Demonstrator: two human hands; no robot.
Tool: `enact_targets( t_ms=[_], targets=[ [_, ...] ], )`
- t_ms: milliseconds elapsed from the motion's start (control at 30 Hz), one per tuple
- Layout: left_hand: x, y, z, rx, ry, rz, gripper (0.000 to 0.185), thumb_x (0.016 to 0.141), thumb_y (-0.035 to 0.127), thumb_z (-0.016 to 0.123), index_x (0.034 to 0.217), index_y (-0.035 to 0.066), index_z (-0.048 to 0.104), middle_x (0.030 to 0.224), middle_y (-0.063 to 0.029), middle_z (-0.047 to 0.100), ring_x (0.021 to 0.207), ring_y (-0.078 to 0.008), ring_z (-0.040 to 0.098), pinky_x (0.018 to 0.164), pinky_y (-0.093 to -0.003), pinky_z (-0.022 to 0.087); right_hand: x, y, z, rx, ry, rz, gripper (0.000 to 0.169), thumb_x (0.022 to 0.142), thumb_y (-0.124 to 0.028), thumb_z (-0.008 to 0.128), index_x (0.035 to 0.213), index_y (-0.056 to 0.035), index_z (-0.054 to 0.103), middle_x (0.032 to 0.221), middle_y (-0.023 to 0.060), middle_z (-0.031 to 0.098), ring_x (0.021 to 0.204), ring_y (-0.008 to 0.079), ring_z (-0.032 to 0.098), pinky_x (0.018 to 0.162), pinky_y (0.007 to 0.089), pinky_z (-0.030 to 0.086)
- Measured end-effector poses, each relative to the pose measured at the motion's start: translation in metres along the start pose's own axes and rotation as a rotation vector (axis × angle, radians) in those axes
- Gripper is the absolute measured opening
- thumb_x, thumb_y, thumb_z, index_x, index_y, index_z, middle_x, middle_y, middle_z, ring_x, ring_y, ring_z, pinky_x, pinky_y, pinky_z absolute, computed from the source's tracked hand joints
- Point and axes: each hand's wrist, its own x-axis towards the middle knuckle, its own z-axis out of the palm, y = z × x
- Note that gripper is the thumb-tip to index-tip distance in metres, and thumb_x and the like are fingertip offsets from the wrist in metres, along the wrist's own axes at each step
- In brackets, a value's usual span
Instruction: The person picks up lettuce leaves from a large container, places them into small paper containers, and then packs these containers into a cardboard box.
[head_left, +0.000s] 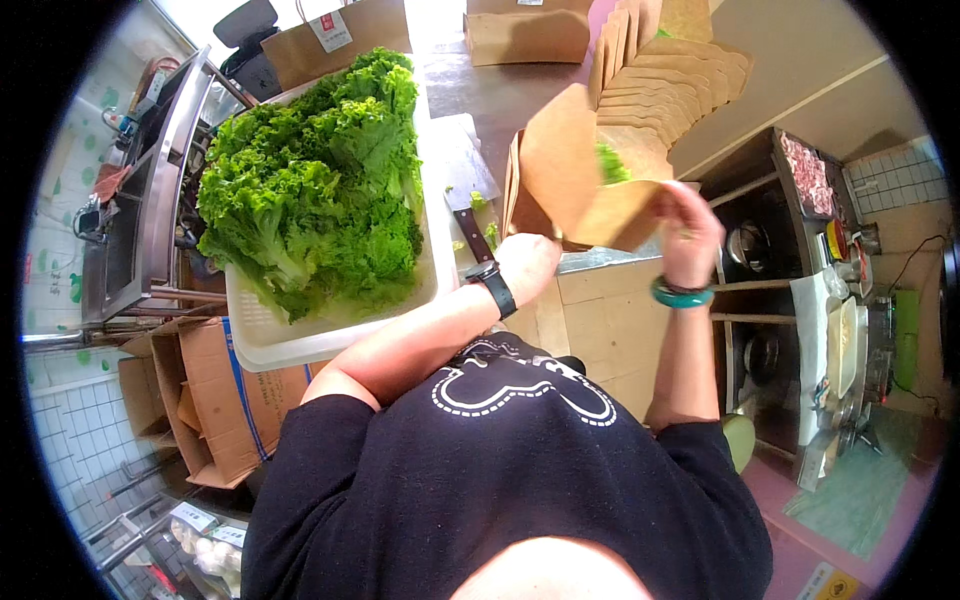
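Note:
My left hand (531, 262), below a watch with a dark strap, is at the lower left edge of a brown kraft paper box (559, 161). Its fingers are partly hidden, so its hold is unclear. My right hand (690, 225), slightly blurred, has its fingers at the right flap of the open paper box; a green bangle circles that wrist. Green leaf (613, 165) shows inside the box. Behind it, more open kraft boxes (660, 90) stand nested in a fanned row. A cleaver (472, 169) with a dark handle lies to the left of my left hand, with lettuce scraps beside it.
A white plastic crate (255, 349) heaped with leaf lettuce (322, 180) stands at the left. Brown paper bags (525, 34) stand at the counter's far side. Cardboard boxes (232, 405) are at lower left. A rack at the right holds a tray of sliced meat (806, 176).

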Motion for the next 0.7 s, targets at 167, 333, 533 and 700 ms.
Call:
enact_targets(
  t_ms=[167,333,533,700],
  targets=[
    [-0.002,-0.008,0.002,-0.035,0.081,0.036,0.007,0.073,0.01,0.054,0.069,0.006,0.059,0.067,-0.0113,0.06,0.066,-0.0272,0.061,0.058,-0.0361,0.049,0.012,-0.037,-0.074,0.049,0.016,-0.025,0.016,0.086,0.003,0.047,0.095,0.0019,0.061,0.089,0.0054,0.063,0.08,0.0104,0.056,0.073,0.0217,0.044],
    [-0.002,-0.002,-0.003,-0.134,0.087,0.032,0.016,0.077,0.02,0.057,0.069,0.006,0.059,0.067,-0.0115,0.06,0.067,-0.0275,0.061,0.06,-0.0364,0.048,-0.01,-0.007,-0.097,-0.036,0.12,-0.064,0.018,0.087,0.002,0.044,0.094,0.0032,0.06,0.092,0.0081,0.063,0.085,0.0136,0.057,0.078,0.024,0.043],
    [-0.004,-0.015,0.007,0.014,0.033,0.027,0.012,0.075,0.015,0.056,0.067,0.007,0.061,0.065,-0.0101,0.061,0.067,-0.0257,0.062,0.062,-0.0348,0.049,-0.022,0.005,-0.113,0.084,0.403,-0.097,0.023,0.082,0.003,0.041,0.095,0.0081,0.058,0.095,0.0139,0.062,0.086,0.0179,0.057,0.079,0.0275,0.044],
    [0.001,-0.008,0.007,0.04,0.032,0.003,0.01,0.07,0.01,0.054,0.066,0.007,0.063,0.066,-0.0105,0.062,0.067,-0.025,0.062,0.062,-0.0351,0.05,-0.031,0.032,-0.109,-0.081,0.321,-0.023,0.024,0.081,0.007,0.042,0.095,0.0028,0.061,0.095,0.0104,0.062,0.09,0.0183,0.057,0.079,0.0288,0.045]
  ],
)
